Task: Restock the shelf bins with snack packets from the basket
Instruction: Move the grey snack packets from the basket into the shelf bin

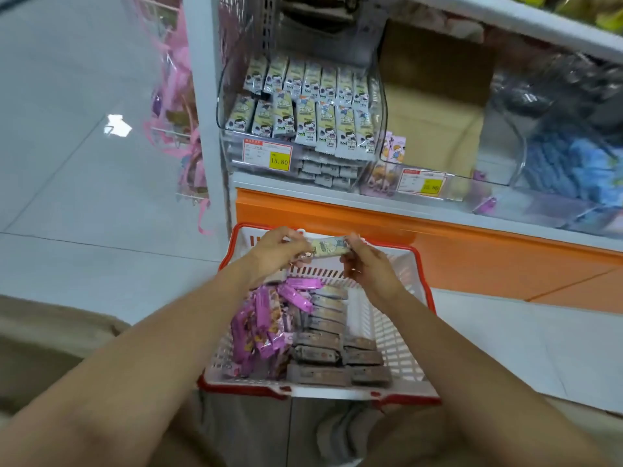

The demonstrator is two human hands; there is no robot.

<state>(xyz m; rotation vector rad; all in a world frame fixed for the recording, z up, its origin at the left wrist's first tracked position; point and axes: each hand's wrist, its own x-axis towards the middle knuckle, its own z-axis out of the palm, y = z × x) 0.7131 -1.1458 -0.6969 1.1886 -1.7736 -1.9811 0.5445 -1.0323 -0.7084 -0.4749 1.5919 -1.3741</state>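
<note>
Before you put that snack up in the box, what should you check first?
1. Packet held by both the left hand and right hand: ok.
2. It matches the pale packets in the left bin: looks ok.
3. Room in that bin: cannot tell, rows look packed.
4. Path above the basket is free: ok.
5. Purple packets left behind for another bin: ok.

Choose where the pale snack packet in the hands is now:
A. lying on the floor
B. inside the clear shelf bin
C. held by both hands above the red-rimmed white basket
C: the left hand and right hand each grip an end of the pale snack packet above the red-rimmed white plastic basket.
</note>
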